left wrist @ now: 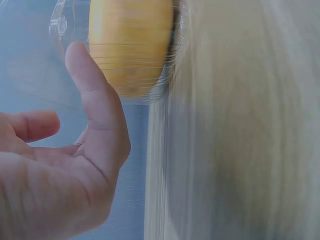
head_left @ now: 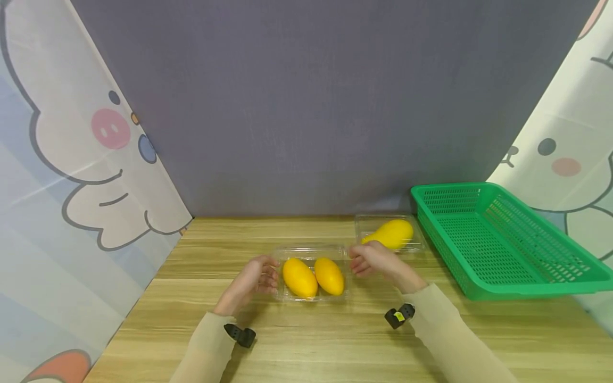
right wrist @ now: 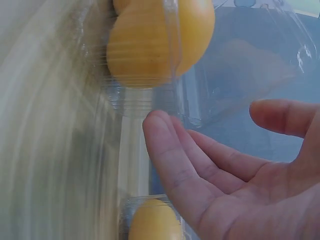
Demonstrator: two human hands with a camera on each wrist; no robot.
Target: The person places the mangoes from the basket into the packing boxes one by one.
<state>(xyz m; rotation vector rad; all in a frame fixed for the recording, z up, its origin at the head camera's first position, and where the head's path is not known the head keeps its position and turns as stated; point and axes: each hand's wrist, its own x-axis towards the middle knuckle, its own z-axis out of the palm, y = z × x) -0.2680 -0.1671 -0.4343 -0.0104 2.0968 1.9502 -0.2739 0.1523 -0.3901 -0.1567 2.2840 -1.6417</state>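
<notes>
Two yellow-orange mangoes [head_left: 299,277] lie side by side in a clear plastic clamshell box [head_left: 311,299] on the table. At the box's left end is my left hand [head_left: 251,279], its fingers loosely bent and nothing in its grasp. My right hand [head_left: 375,260] is at the opposite end, also holding nothing, with thumb and fingers apart. In the left wrist view, the fingertips [left wrist: 77,52] overlap the box wall beside one mango [left wrist: 131,50]. From the right wrist, the clear lid [right wrist: 250,65] shows raised above the mangoes, and the fingertips are close to the box's end.
Behind my right hand stands a second clear plastic box [head_left: 361,221] with one yellow fruit [head_left: 395,234] in it. A green perforated basket [head_left: 471,284] sits on the right. A grey panel [head_left: 311,106] rises along the table's back edge.
</notes>
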